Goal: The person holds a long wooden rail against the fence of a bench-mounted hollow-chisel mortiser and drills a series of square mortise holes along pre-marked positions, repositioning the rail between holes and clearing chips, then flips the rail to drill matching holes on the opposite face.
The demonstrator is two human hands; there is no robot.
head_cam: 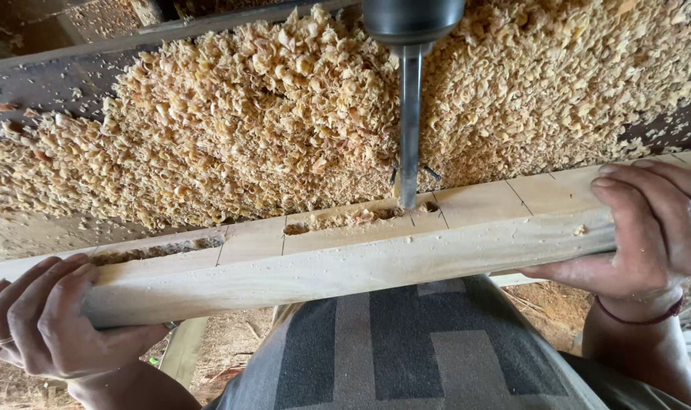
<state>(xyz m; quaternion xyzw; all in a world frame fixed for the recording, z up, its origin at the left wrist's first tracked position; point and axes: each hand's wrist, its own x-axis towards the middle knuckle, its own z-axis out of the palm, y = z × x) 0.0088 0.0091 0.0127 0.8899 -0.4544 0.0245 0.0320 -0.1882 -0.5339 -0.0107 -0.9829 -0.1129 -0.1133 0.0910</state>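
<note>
At the near left, the left hand (45,319) wraps the left end of a pale wooden beam (345,258), fingers curled over its top face and thumb along the near side; a thin ring sits on one finger. The beam runs from near left to far right across the view, tilted so its right end lies higher in the picture. Pencil lines cross its top face at intervals.

Just right of the left hand, a long slot (159,249) is cut into the top face and holds loose chips. Further right, between two pencil lines, a second slot (353,218) is partly cut, with chips lying in it. A steel bit (410,129) comes straight down from a dark chuck (412,19) at the top edge, and its tip sits in the right end of this second slot.

Beyond the beam, a wide heap of shavings (284,114) covers a dark bench (49,83) from left to right.

Below the beam, at the near middle, the person's grey patterned shirt (406,349) fills the view.

At the right, the right hand (645,228) grips the beam, fingers folded over the top face and thumb beneath the near edge. A dark red band (641,315) circles that wrist.
</note>
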